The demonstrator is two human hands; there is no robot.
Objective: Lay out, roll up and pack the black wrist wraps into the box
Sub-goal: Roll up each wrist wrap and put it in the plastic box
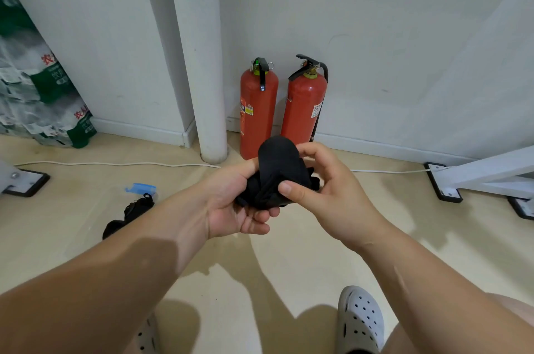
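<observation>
Both hands (pixel 231 203) grip rolled wrist wrap (pixel 278 171)

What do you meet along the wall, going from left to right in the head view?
Bottle packs → pipe → first extinguisher → second extinguisher → frame leg.

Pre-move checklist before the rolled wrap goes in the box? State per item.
1. Rolled black fabric wrist wrap held in both hands: ok; left hand cups it, right hand pinches it.
2. Roll end secured: cannot tell; black bits stick out on its right side.
3. Second black wrist wrap rolled: not ok; it lies bunched on the beige floor.
4. Clear plastic box with blue lid in view: ok, by the second wrap.
5. Box open: cannot tell.
</observation>
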